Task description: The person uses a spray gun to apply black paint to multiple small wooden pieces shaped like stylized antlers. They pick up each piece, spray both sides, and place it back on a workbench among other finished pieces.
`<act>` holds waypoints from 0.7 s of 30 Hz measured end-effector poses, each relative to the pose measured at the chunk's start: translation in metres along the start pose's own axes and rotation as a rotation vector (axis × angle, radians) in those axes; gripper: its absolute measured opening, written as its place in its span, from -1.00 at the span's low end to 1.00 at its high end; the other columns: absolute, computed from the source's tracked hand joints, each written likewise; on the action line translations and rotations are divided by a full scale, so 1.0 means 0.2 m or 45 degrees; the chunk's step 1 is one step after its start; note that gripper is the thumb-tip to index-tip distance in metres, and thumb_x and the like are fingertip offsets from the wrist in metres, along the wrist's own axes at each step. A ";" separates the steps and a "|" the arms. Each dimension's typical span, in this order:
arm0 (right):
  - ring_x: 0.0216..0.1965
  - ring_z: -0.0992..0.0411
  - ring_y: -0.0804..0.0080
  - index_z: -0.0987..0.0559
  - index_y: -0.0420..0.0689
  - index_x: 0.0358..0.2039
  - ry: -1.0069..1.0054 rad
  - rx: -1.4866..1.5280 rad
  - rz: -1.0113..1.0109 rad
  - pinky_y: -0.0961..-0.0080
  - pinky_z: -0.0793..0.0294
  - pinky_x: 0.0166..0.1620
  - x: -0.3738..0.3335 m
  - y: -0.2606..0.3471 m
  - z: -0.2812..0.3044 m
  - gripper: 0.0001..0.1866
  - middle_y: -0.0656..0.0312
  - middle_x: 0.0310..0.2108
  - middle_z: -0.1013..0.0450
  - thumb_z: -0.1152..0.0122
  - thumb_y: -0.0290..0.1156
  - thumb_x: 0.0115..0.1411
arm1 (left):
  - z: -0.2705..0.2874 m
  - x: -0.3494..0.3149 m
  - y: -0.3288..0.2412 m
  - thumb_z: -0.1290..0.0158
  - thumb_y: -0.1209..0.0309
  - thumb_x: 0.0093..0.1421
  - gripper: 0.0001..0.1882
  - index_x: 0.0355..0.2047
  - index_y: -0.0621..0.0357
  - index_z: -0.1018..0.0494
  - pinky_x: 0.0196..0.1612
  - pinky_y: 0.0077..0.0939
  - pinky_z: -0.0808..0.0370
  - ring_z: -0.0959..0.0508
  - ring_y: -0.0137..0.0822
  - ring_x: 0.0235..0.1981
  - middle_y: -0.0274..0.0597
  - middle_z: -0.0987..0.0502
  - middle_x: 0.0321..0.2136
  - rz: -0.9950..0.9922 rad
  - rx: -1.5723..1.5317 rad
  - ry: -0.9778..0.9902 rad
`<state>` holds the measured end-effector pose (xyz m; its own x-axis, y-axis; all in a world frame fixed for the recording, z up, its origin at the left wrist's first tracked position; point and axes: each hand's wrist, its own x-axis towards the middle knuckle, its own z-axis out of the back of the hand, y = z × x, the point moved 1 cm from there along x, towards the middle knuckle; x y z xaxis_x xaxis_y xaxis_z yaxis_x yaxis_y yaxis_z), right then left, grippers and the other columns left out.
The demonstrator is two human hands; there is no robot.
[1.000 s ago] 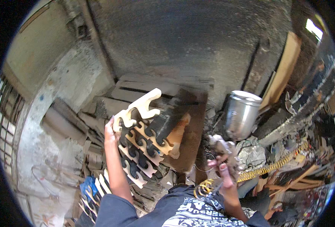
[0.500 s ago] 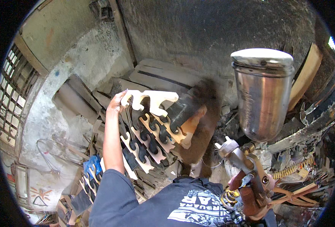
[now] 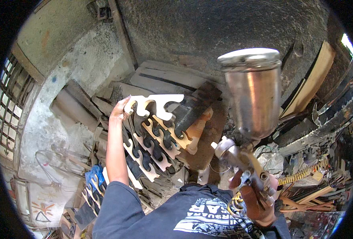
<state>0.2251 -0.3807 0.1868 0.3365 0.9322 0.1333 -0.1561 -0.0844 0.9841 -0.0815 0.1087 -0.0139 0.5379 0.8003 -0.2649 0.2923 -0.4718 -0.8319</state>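
Bare pale wood, notched piece held up for spraying; spray gun raised beside it.

Steel cup (image 3: 251,89) of the spray gun (image 3: 244,167) stands largest in view, upright over the nozzle, with my right hand (image 3: 256,199) wrapped tight round the grip; I cannot tell if a finger rests on the trigger. Dark board (image 3: 208,139) behind, already stained. Notched wooden rack piece (image 3: 154,104), unpainted, pinched at its left end by my left hand (image 3: 120,112), held in the air above a row of like pieces (image 3: 152,153) with dark paint. Risks, as I judge: a one-end pinch may let the piece twist or drop; mist may reach my left fingers; the coiled yellow hose (image 3: 300,175) may snag on clutter. No packages, labels or signs are clear to me.
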 end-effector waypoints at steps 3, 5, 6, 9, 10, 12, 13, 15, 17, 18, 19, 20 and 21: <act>-0.33 -0.49 0.51 -0.44 -0.27 -0.07 -0.221 0.078 0.096 0.58 -0.45 -0.26 0.02 -0.05 -0.08 -0.72 0.17 -0.33 -0.54 -0.07 -0.38 0.27 | -0.13 -0.05 0.14 -0.07 0.26 0.26 -0.67 -0.16 0.32 -0.45 -0.41 -0.54 -0.61 -0.63 -0.32 -0.41 -0.10 -0.61 -0.34 -0.032 -0.271 -0.104; -0.25 -0.49 0.49 -0.42 -0.27 -0.01 -0.248 0.060 0.013 0.58 -0.45 -0.19 0.07 -0.10 -0.10 -0.70 0.13 -0.27 -0.54 -0.02 -0.41 0.30 | -0.30 -0.17 0.27 -0.04 0.36 0.27 -0.71 -0.13 0.36 -0.43 -0.39 -0.50 -0.63 -0.62 -0.33 -0.45 -0.08 -0.60 -0.35 0.042 -0.627 -0.014; -0.19 -0.49 0.48 -0.38 -0.29 0.07 -0.270 0.177 -0.003 0.57 -0.45 -0.13 0.12 -0.15 -0.12 -0.64 0.10 -0.19 -0.53 -0.03 -0.41 0.30 | -0.43 -0.22 0.35 -0.04 0.36 0.27 -0.70 -0.11 0.36 -0.41 -0.32 -0.47 -0.63 -0.62 -0.32 -0.40 -0.10 -0.59 -0.34 0.000 -0.778 0.074; -0.17 -0.50 0.45 -0.36 -0.29 0.12 -0.370 0.370 -0.047 0.54 -0.46 -0.07 0.23 -0.27 -0.19 -0.61 0.12 -0.15 -0.51 -0.03 -0.48 0.30 | -0.85 -0.42 0.57 -0.05 0.35 0.26 -0.70 -0.09 0.32 -0.40 -0.24 -0.47 -0.61 -0.60 -0.31 -0.31 -0.15 -0.57 -0.31 0.000 -1.052 0.348; -0.15 -0.49 0.46 -0.36 -0.29 0.11 -0.386 0.370 -0.071 0.53 -0.46 -0.04 0.28 -0.31 -0.21 -0.62 0.13 -0.13 -0.50 -0.04 -0.51 0.29 | -0.98 -0.49 0.62 -0.06 0.35 0.26 -0.71 -0.10 0.30 -0.41 -0.26 -0.49 -0.59 -0.59 -0.32 -0.31 -0.18 -0.56 -0.30 0.012 -0.959 0.274; -0.19 -0.50 0.48 -0.42 -0.28 0.01 -0.403 0.316 0.031 0.54 -0.48 -0.07 0.36 -0.40 -0.24 -0.67 0.17 -0.19 -0.52 -0.12 -0.55 0.23 | -1.22 -0.61 0.74 -0.07 0.33 0.26 -0.70 -0.08 0.25 -0.39 -0.28 -0.54 -0.56 -0.57 -0.34 -0.30 -0.23 -0.55 -0.28 -0.010 -0.714 0.044; -0.21 -0.50 0.49 -0.44 -0.27 -0.05 -0.448 0.294 0.034 0.55 -0.48 -0.08 0.39 -0.43 -0.25 -0.71 0.20 -0.23 -0.53 -0.15 -0.57 0.21 | -1.31 -0.65 0.77 -0.08 0.32 0.26 -0.66 -0.04 0.24 -0.37 -0.22 -0.55 -0.54 -0.56 -0.36 -0.25 -0.25 -0.54 -0.25 -0.074 -0.624 0.068; -0.26 -0.49 0.51 -0.46 -0.25 -0.17 -0.398 0.303 0.069 0.56 -0.48 -0.13 0.43 -0.50 -0.26 -0.79 0.23 -0.31 -0.52 -0.18 -0.60 0.16 | -1.42 -0.72 0.81 -0.17 0.34 0.20 -0.69 -0.10 0.07 -0.37 -0.27 -0.59 -0.51 -0.56 -0.45 -0.26 -0.34 -0.54 -0.21 -0.129 -0.558 0.214; -0.30 -0.47 0.54 -0.44 -0.24 -0.20 -0.429 0.102 0.052 0.56 -0.46 -0.20 0.45 -0.54 -0.25 -0.75 0.21 -0.34 -0.50 -0.24 -0.61 0.09 | -1.46 -0.77 0.85 -0.21 0.43 0.16 -0.71 -0.16 0.11 -0.37 -0.17 -0.57 -0.51 -0.56 -0.45 -0.23 -0.27 -0.55 -0.22 -0.127 -0.508 0.222; -0.29 -0.47 0.53 -0.44 -0.25 -0.18 -0.422 0.089 0.092 0.55 -0.46 -0.20 0.45 -0.55 -0.24 -0.72 0.20 -0.33 -0.50 -0.24 -0.62 0.08 | -1.46 -0.79 0.87 -0.22 0.44 0.14 -0.70 -0.17 0.13 -0.37 -0.15 -0.54 -0.51 -0.56 -0.45 -0.22 -0.25 -0.55 -0.22 -0.175 -0.436 0.218; -0.29 -0.47 0.52 -0.43 -0.26 -0.15 -0.435 0.082 0.117 0.54 -0.46 -0.19 0.45 -0.56 -0.24 -0.69 0.20 -0.32 -0.50 -0.24 -0.62 0.08 | -1.46 -0.80 0.89 -0.24 0.45 0.12 -0.68 -0.17 0.15 -0.37 -0.12 -0.51 -0.51 -0.56 -0.45 -0.22 -0.22 -0.55 -0.21 -0.234 -0.362 0.206; -0.25 -0.47 0.50 -0.42 -0.28 -0.10 -0.424 0.139 0.017 0.50 -0.46 -0.14 0.44 -0.57 -0.23 -0.66 0.18 -0.29 -0.50 -0.20 -0.67 0.08 | -1.46 -0.80 0.89 -0.23 0.51 0.12 -0.67 -0.15 0.21 -0.36 -0.03 -0.46 -0.48 -0.55 -0.42 -0.16 -0.20 -0.55 -0.19 -0.252 -0.291 0.244; -0.24 -0.46 0.50 -0.41 -0.29 -0.05 -0.418 0.219 0.075 0.50 -0.46 -0.15 0.43 -0.58 -0.23 -0.63 0.18 -0.27 -0.50 -0.15 -0.70 0.09 | -1.46 -0.80 0.88 -0.27 0.41 0.08 -0.57 -0.09 0.22 -0.35 0.00 -0.45 -0.47 -0.55 -0.38 -0.14 -0.19 -0.55 -0.18 -0.298 -0.176 0.266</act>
<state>0.2300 -0.2753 0.0791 0.6155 0.7641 0.1929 -0.0349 -0.2182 0.9753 0.1155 -0.2103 0.0243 0.5901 0.8062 0.0428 0.5237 -0.3418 -0.7803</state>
